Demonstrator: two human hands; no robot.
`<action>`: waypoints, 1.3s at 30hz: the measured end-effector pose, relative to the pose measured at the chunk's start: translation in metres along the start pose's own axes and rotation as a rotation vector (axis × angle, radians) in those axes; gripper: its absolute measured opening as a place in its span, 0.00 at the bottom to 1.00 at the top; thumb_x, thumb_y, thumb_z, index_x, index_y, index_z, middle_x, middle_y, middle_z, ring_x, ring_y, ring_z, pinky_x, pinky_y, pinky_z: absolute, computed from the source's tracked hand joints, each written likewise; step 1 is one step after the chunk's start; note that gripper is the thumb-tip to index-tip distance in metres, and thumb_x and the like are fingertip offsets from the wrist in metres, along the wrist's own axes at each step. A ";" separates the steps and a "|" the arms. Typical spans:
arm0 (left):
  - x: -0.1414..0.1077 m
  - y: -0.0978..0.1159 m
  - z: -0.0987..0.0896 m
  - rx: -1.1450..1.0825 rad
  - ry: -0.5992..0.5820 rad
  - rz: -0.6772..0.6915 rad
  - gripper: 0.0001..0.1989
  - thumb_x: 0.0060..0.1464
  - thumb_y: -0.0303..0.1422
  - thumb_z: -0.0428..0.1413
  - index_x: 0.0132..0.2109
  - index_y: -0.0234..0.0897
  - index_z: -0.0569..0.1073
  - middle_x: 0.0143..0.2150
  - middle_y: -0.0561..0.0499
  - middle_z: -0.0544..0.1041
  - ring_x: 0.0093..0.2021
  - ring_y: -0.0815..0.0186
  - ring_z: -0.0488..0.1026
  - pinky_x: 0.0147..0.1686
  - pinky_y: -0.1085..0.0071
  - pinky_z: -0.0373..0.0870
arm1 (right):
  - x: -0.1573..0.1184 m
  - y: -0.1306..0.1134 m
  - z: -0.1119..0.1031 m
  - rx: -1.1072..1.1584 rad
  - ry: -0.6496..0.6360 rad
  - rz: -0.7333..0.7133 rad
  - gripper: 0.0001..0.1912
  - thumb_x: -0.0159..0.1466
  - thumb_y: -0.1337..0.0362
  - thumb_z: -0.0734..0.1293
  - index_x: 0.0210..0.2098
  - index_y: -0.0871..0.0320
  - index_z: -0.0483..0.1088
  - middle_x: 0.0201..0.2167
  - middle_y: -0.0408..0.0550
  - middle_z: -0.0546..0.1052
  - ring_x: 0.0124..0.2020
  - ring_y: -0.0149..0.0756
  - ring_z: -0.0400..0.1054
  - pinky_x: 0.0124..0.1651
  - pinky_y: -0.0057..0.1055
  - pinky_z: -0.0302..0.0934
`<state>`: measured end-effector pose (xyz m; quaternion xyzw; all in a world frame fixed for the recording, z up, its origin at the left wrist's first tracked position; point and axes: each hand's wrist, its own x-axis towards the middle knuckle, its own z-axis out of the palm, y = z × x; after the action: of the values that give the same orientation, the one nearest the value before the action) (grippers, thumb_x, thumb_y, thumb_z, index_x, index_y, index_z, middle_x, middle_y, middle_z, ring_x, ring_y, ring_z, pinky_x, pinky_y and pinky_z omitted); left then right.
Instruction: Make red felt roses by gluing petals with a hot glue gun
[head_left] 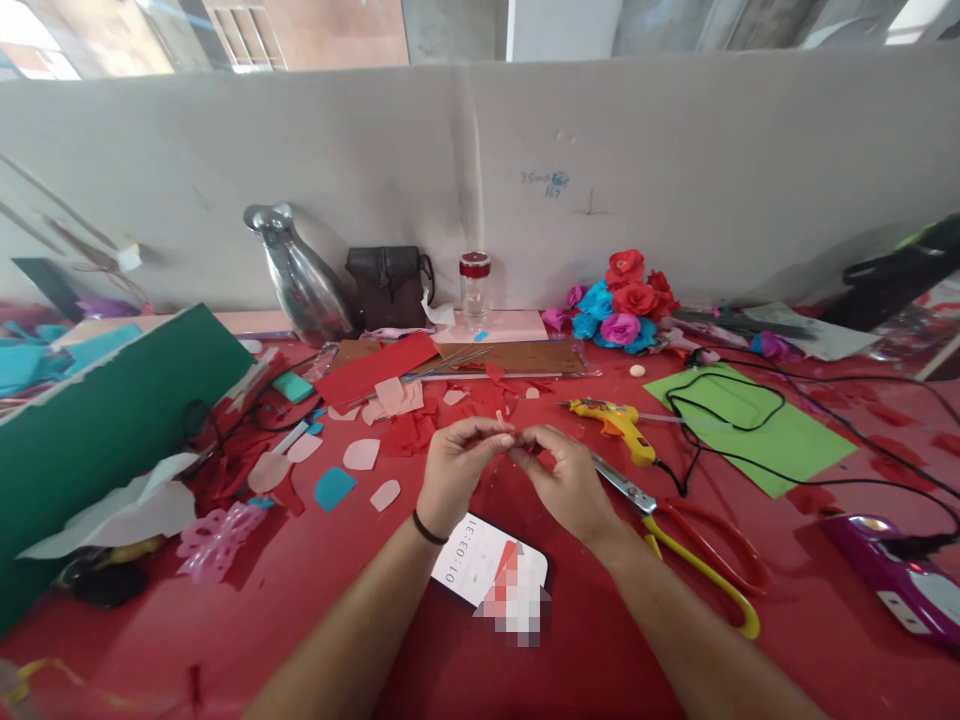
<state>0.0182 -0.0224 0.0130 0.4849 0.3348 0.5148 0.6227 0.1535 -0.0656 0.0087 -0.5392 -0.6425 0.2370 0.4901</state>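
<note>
Fingertips of my left hand (pixel 461 465) and my right hand (pixel 559 475) meet above the red table. Both are closed in a pinch on a small pale pink piece (pixel 500 418), which looks like paper and is mostly hidden by the fingers. Under my left wrist lies a phone (pixel 457 565) with a timer on its screen. Scissors (pixel 637 492) with red and yellow handles rest beside my right hand. Just beyond them is a yellow glue gun (pixel 615 422). Pink petal-shaped paper pieces (pixel 361 455) and a blue one (pixel 334 488) lie left of my hands.
Paper flowers (pixel 626 300) stand in a bunch at the back, near a glass jar (pixel 475 290), a dark pouch (pixel 386 287) and a steel jug (pixel 300 275). A black cord (pixel 780 460) crosses green paper (pixel 757 430). On the left leans a green board (pixel 112 440); a purple power strip (pixel 892 580) lies right.
</note>
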 end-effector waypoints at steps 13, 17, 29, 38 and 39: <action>0.003 0.001 -0.004 -0.062 -0.046 -0.045 0.06 0.36 0.32 0.68 0.26 0.38 0.80 0.28 0.50 0.79 0.33 0.67 0.74 0.39 0.69 0.70 | 0.001 0.006 0.007 0.170 -0.082 0.067 0.05 0.61 0.62 0.64 0.34 0.56 0.71 0.32 0.45 0.77 0.35 0.36 0.70 0.41 0.32 0.63; 0.001 0.004 -0.001 -0.014 -0.061 0.031 0.04 0.36 0.30 0.67 0.24 0.38 0.80 0.30 0.51 0.77 0.33 0.67 0.73 0.39 0.70 0.69 | 0.002 0.004 0.005 0.117 -0.029 0.039 0.05 0.60 0.61 0.66 0.30 0.56 0.72 0.30 0.46 0.78 0.34 0.37 0.71 0.40 0.33 0.63; 0.000 -0.001 0.001 0.104 -0.085 0.064 0.11 0.33 0.29 0.69 0.26 0.36 0.74 0.35 0.50 0.74 0.41 0.64 0.71 0.43 0.68 0.67 | 0.002 0.009 0.006 0.071 -0.022 0.006 0.07 0.59 0.68 0.65 0.26 0.57 0.73 0.25 0.43 0.77 0.28 0.34 0.69 0.33 0.28 0.60; 0.015 -0.007 -0.016 0.011 0.103 0.056 0.10 0.41 0.33 0.64 0.29 0.37 0.71 0.28 0.55 0.72 0.32 0.71 0.69 0.38 0.72 0.66 | 0.005 0.010 0.006 0.226 0.039 0.132 0.05 0.59 0.64 0.67 0.31 0.55 0.76 0.32 0.44 0.81 0.35 0.38 0.74 0.41 0.31 0.65; 0.017 -0.007 -0.018 0.014 0.135 0.048 0.10 0.39 0.33 0.65 0.26 0.36 0.71 0.25 0.55 0.72 0.29 0.71 0.69 0.36 0.72 0.66 | 0.006 0.010 0.006 0.220 0.045 0.145 0.05 0.59 0.64 0.67 0.31 0.55 0.76 0.32 0.44 0.81 0.36 0.38 0.74 0.42 0.32 0.66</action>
<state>0.0081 -0.0015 0.0021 0.4613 0.3682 0.5588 0.5826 0.1532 -0.0558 -0.0003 -0.5326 -0.5606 0.3288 0.5422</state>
